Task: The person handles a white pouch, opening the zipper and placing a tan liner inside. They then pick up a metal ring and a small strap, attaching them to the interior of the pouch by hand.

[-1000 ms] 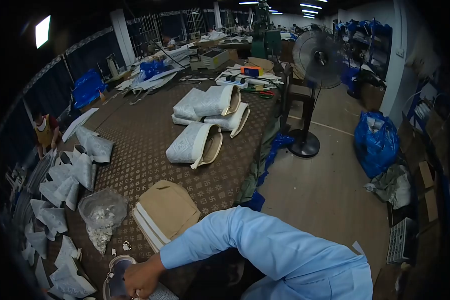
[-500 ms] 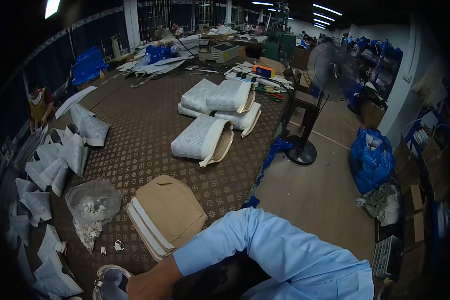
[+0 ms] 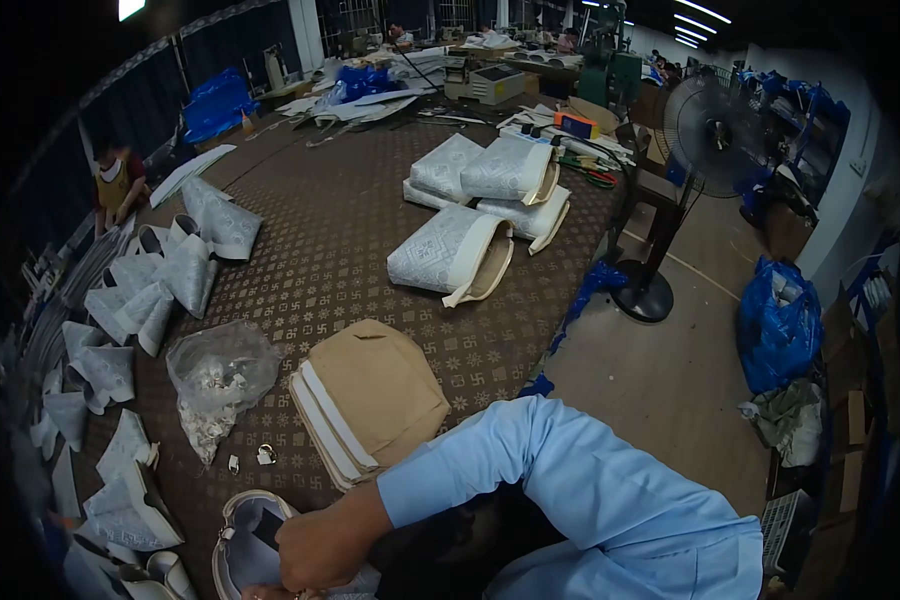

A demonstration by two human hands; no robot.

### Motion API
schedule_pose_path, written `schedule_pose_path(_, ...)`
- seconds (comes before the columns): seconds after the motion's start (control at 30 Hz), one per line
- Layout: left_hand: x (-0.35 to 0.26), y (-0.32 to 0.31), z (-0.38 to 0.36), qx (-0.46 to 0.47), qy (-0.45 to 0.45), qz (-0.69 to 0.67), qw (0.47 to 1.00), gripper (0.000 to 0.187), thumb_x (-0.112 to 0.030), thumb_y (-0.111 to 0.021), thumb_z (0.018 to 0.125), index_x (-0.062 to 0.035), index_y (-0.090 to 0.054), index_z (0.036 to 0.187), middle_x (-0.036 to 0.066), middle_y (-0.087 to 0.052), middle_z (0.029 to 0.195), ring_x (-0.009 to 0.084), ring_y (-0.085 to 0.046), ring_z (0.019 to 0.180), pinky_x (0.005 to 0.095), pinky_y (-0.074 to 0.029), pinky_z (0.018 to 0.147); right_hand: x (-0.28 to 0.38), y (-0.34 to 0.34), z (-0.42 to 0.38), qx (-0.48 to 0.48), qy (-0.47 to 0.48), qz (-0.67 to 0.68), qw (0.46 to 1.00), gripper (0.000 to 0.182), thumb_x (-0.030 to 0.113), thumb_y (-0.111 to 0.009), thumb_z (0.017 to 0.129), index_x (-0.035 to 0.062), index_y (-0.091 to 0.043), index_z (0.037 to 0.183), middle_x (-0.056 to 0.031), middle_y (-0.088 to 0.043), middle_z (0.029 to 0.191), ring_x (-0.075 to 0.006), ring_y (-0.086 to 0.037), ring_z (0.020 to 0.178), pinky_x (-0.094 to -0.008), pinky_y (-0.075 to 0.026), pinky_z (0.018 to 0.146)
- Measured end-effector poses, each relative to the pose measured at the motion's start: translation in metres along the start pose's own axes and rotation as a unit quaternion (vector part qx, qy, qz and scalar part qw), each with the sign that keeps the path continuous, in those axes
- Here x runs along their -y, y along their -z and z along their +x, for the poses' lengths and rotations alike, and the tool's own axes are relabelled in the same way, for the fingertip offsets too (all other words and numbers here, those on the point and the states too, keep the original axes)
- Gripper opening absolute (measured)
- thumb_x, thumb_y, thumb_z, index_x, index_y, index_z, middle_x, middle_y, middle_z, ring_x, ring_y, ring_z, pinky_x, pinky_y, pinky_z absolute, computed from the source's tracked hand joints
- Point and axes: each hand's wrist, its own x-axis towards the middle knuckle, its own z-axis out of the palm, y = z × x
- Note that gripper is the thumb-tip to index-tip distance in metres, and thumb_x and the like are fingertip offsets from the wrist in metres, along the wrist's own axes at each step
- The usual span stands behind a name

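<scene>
At the bottom edge is a pale pouch [image 3: 226, 540] with a cream rim and a grey-blue lining, its mouth turned up. My right hand [image 3: 325, 545], in a light blue sleeve, is at the pouch's mouth with the fingers curled in. What they grip is hidden. Beside them inside the pouch is a small dark patch I cannot make out. A bit of my left hand [image 3: 262, 592] shows at the bottom edge, mostly cut off. Just beyond the pouch lie two small metal fittings [image 3: 266, 454] and a clear plastic bag [image 3: 220, 375] of small pale pieces.
Stacked tan panels [image 3: 375, 390] with white edges lie beside my forearm. Several grey patterned pouches [image 3: 450, 250] sit farther back; folded grey pieces [image 3: 195, 270] line the left. A fan [image 3: 642, 290] and blue bag [image 3: 778, 325] stand right. Another person [image 3: 118, 185] works at far left.
The camera view has shifted, so the scene sits farther right and higher. More of the pouch and my right hand now shows, and part of my left hand has come into view.
</scene>
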Motion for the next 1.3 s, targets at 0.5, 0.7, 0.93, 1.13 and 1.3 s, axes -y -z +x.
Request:
schedule_pose_path(0.5, -0.037, 0.012, -0.062, 0.013, -0.016, 0.194, 0.981, 0.016, -0.014, -0.064, 0.076, -0.0001, -0.058, 0.071, 0.017, -0.060, 0.071, 0.0340, -0.058, 0.076, 0.0431, -0.040, 0.082, 0.002, 0.010, -0.030, -0.160, -0.014, -0.015, 0.987, 0.011, 0.019, -0.058, 0.078, 0.0077, -0.057, 0.080, -0.0088, -0.057, 0.075, -0.0275, -0.054, 0.081, -0.0402, -0.038, 0.080)
schedule_pose_path(0.7, -0.048, 0.015, -0.070, -0.022, 0.043, 0.380, 0.924, 0.023, -0.023, -0.065, 0.079, -0.0014, -0.060, 0.075, 0.017, -0.059, 0.076, 0.0327, -0.058, 0.083, 0.0488, -0.038, 0.094, -0.001, 0.011, -0.040, -0.201, -0.020, 0.069, 0.977, 0.017, 0.016, -0.062, 0.079, 0.0062, -0.061, 0.092, -0.0079, -0.060, 0.084, -0.0264, -0.055, 0.084, -0.0404, -0.038, 0.083)
schedule_pose_path(0.93, -0.046, 0.004, -0.051, -0.023, 0.064, 0.174, 0.982, 0.014, -0.013, -0.063, 0.077, -0.0013, -0.059, 0.083, 0.016, -0.056, 0.081, 0.0350, -0.055, 0.084, 0.0494, -0.035, 0.096, 0.007, 0.015, -0.040, -0.160, -0.095, 0.093, 0.978, 0.015, 0.015, -0.060, 0.077, 0.0032, -0.057, 0.086, -0.0118, -0.058, 0.082, -0.0293, -0.056, 0.082, -0.0411, -0.040, 0.079)
schedule_pose_path(1.13, -0.011, -0.010, -0.030, -0.062, 0.058, 0.139, 0.987, 0.012, -0.009, -0.062, 0.077, 0.0006, -0.057, 0.082, 0.018, -0.056, 0.082, 0.0374, -0.054, 0.086, 0.0492, -0.036, 0.094, 0.007, 0.006, -0.030, -0.130, -0.123, 0.116, 0.977, 0.012, 0.015, -0.058, 0.077, 0.0034, -0.054, 0.078, -0.0096, -0.055, 0.075, -0.0270, -0.055, 0.073, -0.0373, -0.040, 0.071)
schedule_pose_path(1.3, 0.033, -0.011, -0.015, -0.072, 0.080, 0.096, 0.990, 0.012, -0.009, -0.062, 0.077, 0.0006, -0.057, 0.081, 0.018, -0.056, 0.082, 0.0373, -0.054, 0.086, 0.0493, -0.036, 0.094, 0.010, -0.008, -0.023, -0.171, -0.114, 0.064, 0.977, 0.014, 0.018, -0.057, 0.078, 0.0047, -0.052, 0.077, -0.0080, -0.052, 0.072, -0.0254, -0.053, 0.067, -0.0347, -0.040, 0.067)
